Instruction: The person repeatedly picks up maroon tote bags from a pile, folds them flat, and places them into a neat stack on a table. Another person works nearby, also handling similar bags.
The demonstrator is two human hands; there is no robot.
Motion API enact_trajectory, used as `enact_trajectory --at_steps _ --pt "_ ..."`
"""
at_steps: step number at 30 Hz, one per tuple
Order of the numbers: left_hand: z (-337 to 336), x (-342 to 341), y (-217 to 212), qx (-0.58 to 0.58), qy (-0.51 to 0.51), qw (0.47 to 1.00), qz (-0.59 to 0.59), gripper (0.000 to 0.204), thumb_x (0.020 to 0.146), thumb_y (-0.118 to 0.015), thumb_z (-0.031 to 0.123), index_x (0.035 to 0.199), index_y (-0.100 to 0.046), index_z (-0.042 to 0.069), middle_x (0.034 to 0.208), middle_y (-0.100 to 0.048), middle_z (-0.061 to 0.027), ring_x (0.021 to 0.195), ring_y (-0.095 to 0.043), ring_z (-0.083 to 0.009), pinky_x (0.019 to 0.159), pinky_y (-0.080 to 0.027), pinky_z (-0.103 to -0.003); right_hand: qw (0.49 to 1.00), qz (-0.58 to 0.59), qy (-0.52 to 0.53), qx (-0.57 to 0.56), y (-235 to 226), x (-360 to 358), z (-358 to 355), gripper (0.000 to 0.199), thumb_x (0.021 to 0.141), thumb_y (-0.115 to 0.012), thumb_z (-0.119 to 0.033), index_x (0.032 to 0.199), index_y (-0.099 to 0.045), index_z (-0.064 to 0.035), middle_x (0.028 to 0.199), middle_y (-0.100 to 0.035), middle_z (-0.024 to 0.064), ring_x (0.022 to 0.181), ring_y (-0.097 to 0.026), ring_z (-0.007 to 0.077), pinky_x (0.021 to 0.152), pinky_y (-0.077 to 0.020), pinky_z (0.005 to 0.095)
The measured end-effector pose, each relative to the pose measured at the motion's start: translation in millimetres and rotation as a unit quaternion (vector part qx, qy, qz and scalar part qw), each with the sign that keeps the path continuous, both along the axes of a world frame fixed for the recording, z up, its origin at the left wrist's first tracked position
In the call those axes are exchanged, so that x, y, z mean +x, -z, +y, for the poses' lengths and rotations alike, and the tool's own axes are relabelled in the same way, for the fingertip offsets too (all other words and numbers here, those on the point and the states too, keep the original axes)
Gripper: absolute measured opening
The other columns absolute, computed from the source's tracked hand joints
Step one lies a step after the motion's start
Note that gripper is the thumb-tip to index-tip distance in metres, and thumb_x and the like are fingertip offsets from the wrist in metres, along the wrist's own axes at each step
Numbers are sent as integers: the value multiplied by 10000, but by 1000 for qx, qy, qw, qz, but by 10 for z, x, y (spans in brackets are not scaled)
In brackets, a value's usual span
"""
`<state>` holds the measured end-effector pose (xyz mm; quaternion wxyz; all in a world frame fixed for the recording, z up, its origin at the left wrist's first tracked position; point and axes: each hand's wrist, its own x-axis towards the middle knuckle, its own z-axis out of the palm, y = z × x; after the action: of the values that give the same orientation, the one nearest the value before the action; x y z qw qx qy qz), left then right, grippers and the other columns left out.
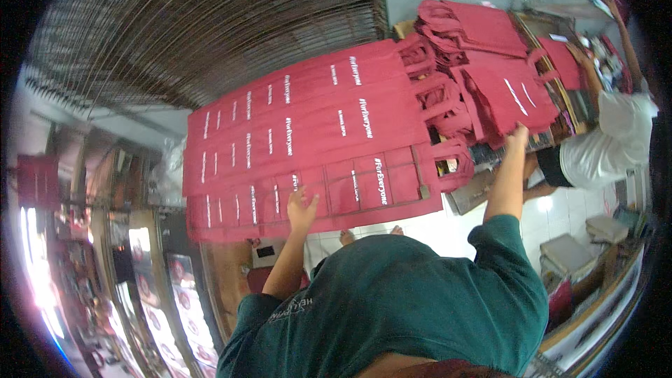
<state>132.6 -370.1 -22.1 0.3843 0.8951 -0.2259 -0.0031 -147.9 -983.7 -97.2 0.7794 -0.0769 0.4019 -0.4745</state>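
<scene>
My right hand [518, 136] pinches the near edge of a red fabric tote bag [502, 91] with white print, on the right. My left hand [302, 208] has its fingers spread just over the nearest row of printed red bags [336, 178]; whether it touches them I cannot tell. Rows of red bags [318, 112] with white lettering lie flat and overlapping before me. Their handles [444, 101] stick out to the right. Thin dark bars of a wire rack [402, 197] cross the nearest row.
Raised wire racks [210, 35] slant up at the back left. A stack of red bags [483, 24] stands at the back right. Beside it, a co-worker in a white shirt [609, 133] reaches to a red bag [563, 63]. Flat grey blocks [567, 253] sit on the tiled floor at right.
</scene>
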Motion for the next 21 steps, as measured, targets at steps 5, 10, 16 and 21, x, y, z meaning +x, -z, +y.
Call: enact_trajectory --at_steps 5,10,16,21 --pt "-470 -399 -493 -56 129 984 111 353 740 -702 231 1026 -608 48 974 -593 -121 859 -608 -206 721 -491 -307 943 -218 -149 -200 -313 -1010 -871 127 796 -539 -104 873 -577 -10 790 -636 105 721 -606 226 634 -514 357" --pt "-1094 -926 -1381 -107 404 895 152 419 768 -691 325 1085 -603 65 990 -595 -124 936 -563 -196 757 -486 -337 946 -101 39 -304 -2306 9 1048 112 829 -543 -88 854 -584 14 834 -604 97 754 -583 189 743 -494 300" --pt "-1737 -1107 -1877 -351 384 757 396 606 764 -710 195 1260 -417 8 909 -581 -56 844 -555 -150 728 -469 -263 916 82 49 -390 -2812 871 3293 159 849 -591 -113 870 -561 43 880 -578 103 771 -546 142 678 -489 251" --pt "-1520 -772 -2002 -467 244 771 357 332 807 -648 137 1078 -516 -1 887 -599 -20 770 -556 -109 727 -466 -268 868 84 -70 -484 -2526 1252 4242 261 860 -584 -130 996 -505 78 915 -594 136 777 -578 181 701 -480 294"
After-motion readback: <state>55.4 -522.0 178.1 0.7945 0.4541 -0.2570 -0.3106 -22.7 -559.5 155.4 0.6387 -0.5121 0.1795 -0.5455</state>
